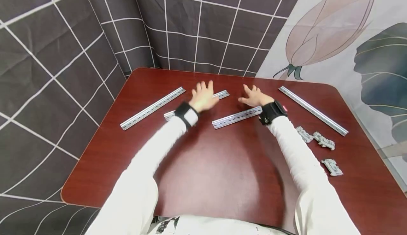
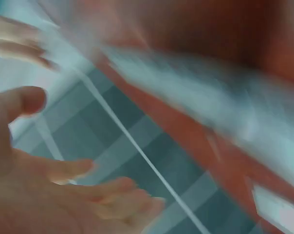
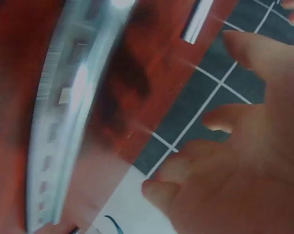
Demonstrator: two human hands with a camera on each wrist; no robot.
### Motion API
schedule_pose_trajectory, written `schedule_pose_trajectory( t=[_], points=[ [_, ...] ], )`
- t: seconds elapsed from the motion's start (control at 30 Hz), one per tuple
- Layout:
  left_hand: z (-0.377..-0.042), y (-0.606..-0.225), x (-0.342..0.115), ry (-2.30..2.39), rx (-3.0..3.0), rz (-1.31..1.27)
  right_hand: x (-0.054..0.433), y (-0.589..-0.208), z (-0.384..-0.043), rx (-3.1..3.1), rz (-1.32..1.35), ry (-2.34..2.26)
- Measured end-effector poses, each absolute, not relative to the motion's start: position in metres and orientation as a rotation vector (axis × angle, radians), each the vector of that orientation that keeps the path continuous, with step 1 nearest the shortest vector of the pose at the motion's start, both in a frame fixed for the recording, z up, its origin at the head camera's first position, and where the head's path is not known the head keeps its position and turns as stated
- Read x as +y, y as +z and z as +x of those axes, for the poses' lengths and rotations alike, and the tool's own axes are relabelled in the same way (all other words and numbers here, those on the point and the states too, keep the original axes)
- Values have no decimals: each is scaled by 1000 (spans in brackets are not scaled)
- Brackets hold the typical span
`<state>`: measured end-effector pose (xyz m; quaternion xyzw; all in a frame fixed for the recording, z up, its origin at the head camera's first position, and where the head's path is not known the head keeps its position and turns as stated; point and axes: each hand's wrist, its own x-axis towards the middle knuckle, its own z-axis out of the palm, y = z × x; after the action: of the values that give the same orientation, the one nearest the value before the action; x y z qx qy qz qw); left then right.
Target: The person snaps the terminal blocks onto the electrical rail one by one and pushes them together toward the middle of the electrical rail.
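Hovering over the far half of the red-brown surface [image 1: 206,178], the left hand [image 1: 202,98] and the right hand [image 1: 255,96] are showing spread fingers in the head view, neither one gripping anything. A middle slotted rail [image 1: 221,94] is passing beneath the left hand; a nearer slotted rail [image 1: 236,117] is ending just beside the right wrist. The left-hand rail [image 1: 152,108] and the right-hand rail [image 1: 313,110] are lying on the outer sides, with grey terminal blocks [image 1: 324,140] near the latter. Straightening a rail is probably calling for light, even pressure on its long edges, fingertips keeping off the cut ends and sleeves clearing the neighbouring pieces. The left hand and its wristband [image 1: 187,114] are hiding the middle rail's central stretch.

In the left wrist view, the left fingers are standing apart, holding nothing; blur is smearing the rails into pale bands, so I am not managing to tell which is which.

In the right wrist view, the right fingers are lying relaxed and apart beside a large slotted rail, bare surface showing between. That rail is running out of frame at the top, where another rail's end is only partly showing.
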<state>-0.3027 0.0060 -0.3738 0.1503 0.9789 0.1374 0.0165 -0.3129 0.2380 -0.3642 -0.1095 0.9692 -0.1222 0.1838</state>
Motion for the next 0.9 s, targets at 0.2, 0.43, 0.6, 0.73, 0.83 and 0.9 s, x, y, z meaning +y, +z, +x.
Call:
schedule_pose_trajectory(
  t=[0.2, 0.43, 0.6, 0.73, 0.83, 0.9],
  points=[
    [-235, -404, 27, 315, 2676, 839, 249, -383, -276, 2666, -98, -267],
    [-205, -415, 18, 52, 2586, 967, 263, -401, -255, 2719, -152, -333],
    [-197, -418, 0, 35, 2596, 976, 267, -413, -241, 2703, -196, -409],
    [-194, -422, -16, 84, 2591, 1007, 264, -415, -227, 2702, -230, -417],
    [-194, -422, -31, 142, 2567, 1029, 259, -413, -215, 2691, -259, -411],
    [-195, -419, -42, 173, 2555, 1033, 255, -411, -209, 2694, -270, -405]
  ],
)
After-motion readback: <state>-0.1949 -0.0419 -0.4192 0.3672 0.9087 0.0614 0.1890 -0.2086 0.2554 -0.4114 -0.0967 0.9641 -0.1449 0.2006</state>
